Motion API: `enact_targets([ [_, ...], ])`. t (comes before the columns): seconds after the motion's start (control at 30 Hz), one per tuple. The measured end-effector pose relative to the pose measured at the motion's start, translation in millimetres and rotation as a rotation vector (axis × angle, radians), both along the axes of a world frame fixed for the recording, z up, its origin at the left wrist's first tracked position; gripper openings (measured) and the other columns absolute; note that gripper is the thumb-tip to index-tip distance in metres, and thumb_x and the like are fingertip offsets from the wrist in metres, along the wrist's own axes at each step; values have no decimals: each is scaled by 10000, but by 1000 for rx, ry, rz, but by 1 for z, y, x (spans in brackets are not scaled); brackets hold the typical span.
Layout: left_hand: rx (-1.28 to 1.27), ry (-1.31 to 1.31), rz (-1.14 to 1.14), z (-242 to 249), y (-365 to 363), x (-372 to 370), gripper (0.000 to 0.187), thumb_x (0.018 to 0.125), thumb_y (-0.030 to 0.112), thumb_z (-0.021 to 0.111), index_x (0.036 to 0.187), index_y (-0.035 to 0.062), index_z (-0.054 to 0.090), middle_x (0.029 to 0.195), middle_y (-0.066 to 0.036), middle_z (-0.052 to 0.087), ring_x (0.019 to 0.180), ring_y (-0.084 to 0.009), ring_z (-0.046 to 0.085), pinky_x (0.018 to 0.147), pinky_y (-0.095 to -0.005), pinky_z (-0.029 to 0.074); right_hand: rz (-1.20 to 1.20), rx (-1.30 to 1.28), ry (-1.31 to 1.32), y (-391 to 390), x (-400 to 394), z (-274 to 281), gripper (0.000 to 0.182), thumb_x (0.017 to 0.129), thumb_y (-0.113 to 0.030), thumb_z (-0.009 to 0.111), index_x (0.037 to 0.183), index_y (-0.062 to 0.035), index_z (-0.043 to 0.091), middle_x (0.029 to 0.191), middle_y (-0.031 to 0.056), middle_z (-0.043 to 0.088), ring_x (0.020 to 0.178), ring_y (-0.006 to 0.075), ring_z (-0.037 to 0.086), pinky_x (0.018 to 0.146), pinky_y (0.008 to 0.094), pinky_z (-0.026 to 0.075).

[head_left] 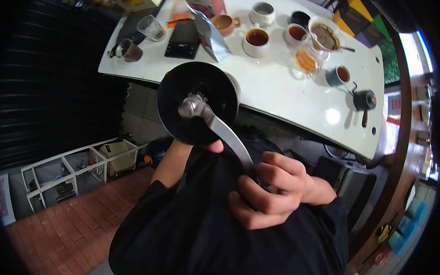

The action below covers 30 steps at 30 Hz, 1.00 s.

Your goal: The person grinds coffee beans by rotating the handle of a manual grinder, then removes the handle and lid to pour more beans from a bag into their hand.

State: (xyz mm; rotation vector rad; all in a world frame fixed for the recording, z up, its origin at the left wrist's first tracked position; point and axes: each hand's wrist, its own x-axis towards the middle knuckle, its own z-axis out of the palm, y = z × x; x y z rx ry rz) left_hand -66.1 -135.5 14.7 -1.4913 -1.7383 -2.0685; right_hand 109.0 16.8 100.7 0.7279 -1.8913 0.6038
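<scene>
A hand coffee grinder with a round black top [173,103] is held up in front of my chest, over the near edge of the table. Its curved metal crank [232,142] runs from the centre knob down to the right. My left hand [214,147] grips the grinder from below; only a fingertip and part of the wrist show, the rest is hidden under the black top. At the crank's outer end, my right hand [273,191] has its fingers curled round the handle, which the fingers hide.
On the white table [276,94] stand several cups, among them a white cup [256,43] of dark liquid, a dripper [325,36] with grounds, a glass server [307,60], a small dark pot [364,100], a black scale [182,40], a silver bag [212,38] and glasses.
</scene>
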Motion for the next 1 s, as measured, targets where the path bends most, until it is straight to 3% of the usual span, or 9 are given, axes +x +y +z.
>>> enact_targets([
  [0.03,70,239,-8,26,12,-7,1299,435,830,760,1324,-36,374,1147,-153,586,1096,-323,573,1000,-452,407,0,-15,44,0,0,-1,205,617,-96,642,799,-191,647,873,26,567,652,169,477,584,306,474],
  [0.07,141,-82,124,41,7,26,722,726,437,822,1200,1,493,1032,-130,682,1018,-275,656,929,-381,474,16,-29,53,-1,2,-1,221,604,-94,652,802,-191,653,881,29,560,657,172,477,594,309,479],
  [0.1,147,-61,133,61,9,20,722,726,437,822,1200,1,493,1032,-130,682,1018,-275,656,929,-381,474,31,-43,59,-1,4,0,237,590,-93,662,806,-192,660,889,32,553,663,176,477,605,311,483],
  [0.17,16,323,236,93,13,6,516,828,362,730,1116,1,500,869,-146,708,958,-297,682,913,-385,465,61,-48,85,-4,5,-2,261,562,-84,678,805,-179,670,883,37,530,655,176,475,570,300,479],
  [0.23,-40,317,227,100,5,5,341,897,265,635,1102,20,514,953,-163,721,1007,-306,670,966,-419,414,60,-105,63,-7,7,-3,157,668,-74,628,783,-180,641,844,-4,503,633,146,457,568,261,443],
  [0.3,-55,390,305,101,5,5,291,904,233,614,1092,32,522,962,-138,729,1011,-299,671,962,-417,414,81,-105,58,-7,8,-4,159,664,-70,629,780,-177,645,835,2,481,630,141,449,559,257,439],
  [0.63,-121,540,525,105,5,17,290,856,266,686,1040,65,586,936,-77,743,998,-266,677,944,-422,431,141,-126,-21,-5,9,-14,179,628,-57,641,769,-165,649,822,8,471,618,143,448,529,243,439],
  [0.9,-228,645,637,102,1,17,357,808,239,739,1082,54,605,925,-64,738,930,-253,690,874,-400,481,114,-178,-103,4,4,-27,244,578,-14,632,798,-111,675,810,51,474,588,146,454,492,244,425],
  [1.0,-137,680,645,92,3,10,412,782,248,755,1114,54,607,966,-78,726,921,-252,686,872,-400,481,115,-183,-120,6,3,-28,248,585,1,622,803,-103,679,812,55,476,580,146,458,478,248,411],
])
